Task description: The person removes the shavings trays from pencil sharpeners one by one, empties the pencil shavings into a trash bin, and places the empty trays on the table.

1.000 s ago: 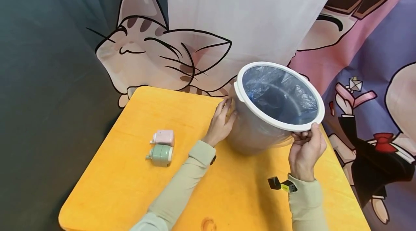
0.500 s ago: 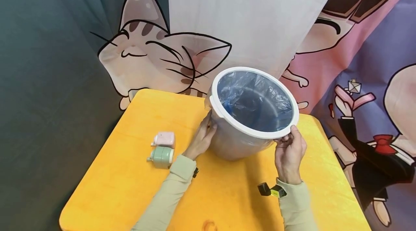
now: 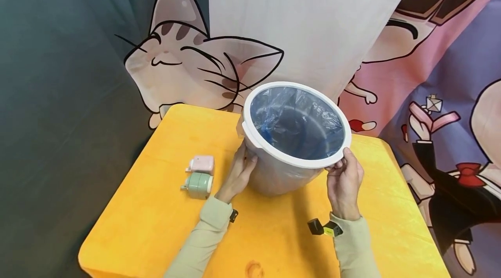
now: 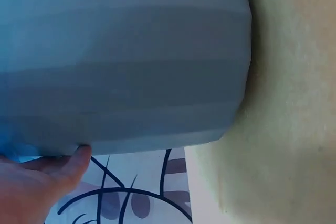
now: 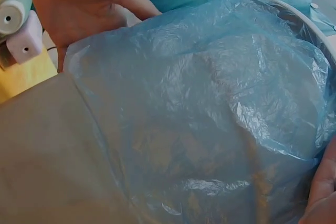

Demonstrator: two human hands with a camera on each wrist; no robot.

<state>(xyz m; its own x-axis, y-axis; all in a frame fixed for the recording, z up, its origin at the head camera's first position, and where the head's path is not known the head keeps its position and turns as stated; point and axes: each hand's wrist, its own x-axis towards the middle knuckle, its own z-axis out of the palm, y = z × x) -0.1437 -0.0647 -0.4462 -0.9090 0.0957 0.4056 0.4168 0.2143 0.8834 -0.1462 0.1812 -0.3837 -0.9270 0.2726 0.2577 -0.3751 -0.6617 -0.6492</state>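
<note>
A translucent trash bin (image 3: 270,180) with a white rim leans on the yellow table in the head view. Its blue plastic liner (image 3: 297,125) covers the inside and, in the right wrist view, hangs over the outside as a loose liner flap (image 5: 199,93). My left hand (image 3: 238,173) rests with extended fingers against the bin's left side, below the rim; its thumb touches the wall in the left wrist view. At the right, my right hand (image 3: 346,182) grips the rim, thumb on top and fingers underneath. Whether the base fully touches the table is hard to tell.
Left of the bin, a small pink boxy container (image 3: 203,164) and a small green rounded container (image 3: 198,184) lie side by side, nozzles pointing left. The yellow table (image 3: 137,226) has a rounded left edge. Behind it hangs a printed cartoon curtain (image 3: 188,69).
Both hands have moved the bin to the left and slightly nearer, mostly in the first half second. Their hold looks much the same, and the two small containers stay beside each other.
</note>
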